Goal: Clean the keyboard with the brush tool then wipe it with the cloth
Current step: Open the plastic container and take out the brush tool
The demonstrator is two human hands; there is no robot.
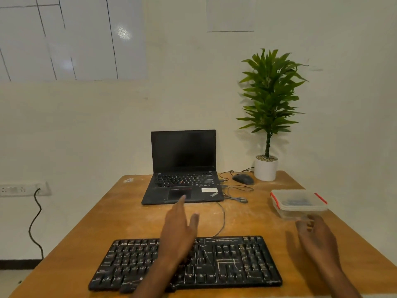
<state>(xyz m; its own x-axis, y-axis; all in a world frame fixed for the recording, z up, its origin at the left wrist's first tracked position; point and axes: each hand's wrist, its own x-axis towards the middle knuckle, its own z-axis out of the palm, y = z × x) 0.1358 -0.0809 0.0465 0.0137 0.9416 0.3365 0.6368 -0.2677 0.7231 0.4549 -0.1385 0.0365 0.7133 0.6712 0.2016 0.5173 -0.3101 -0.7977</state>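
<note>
A black keyboard [225,263] dusted with pale powder lies near the front edge of the wooden table [120,216]. My left hand [180,229] reaches forward over the keyboard's middle, fingers spread, holding nothing. My right hand [315,235] hovers to the right of the keyboard, fingers apart, just in front of a clear plastic box [298,203] with red clips. Something dark lies inside the box; I cannot tell what it is. No brush or cloth shows in the open.
An open black laptop [182,168] stands at the back centre. A black mouse [242,179] and loose cables [234,194] lie to its right. A potted plant [266,166] occupies the back right corner. A wall socket [21,189] with a hanging cord is at left.
</note>
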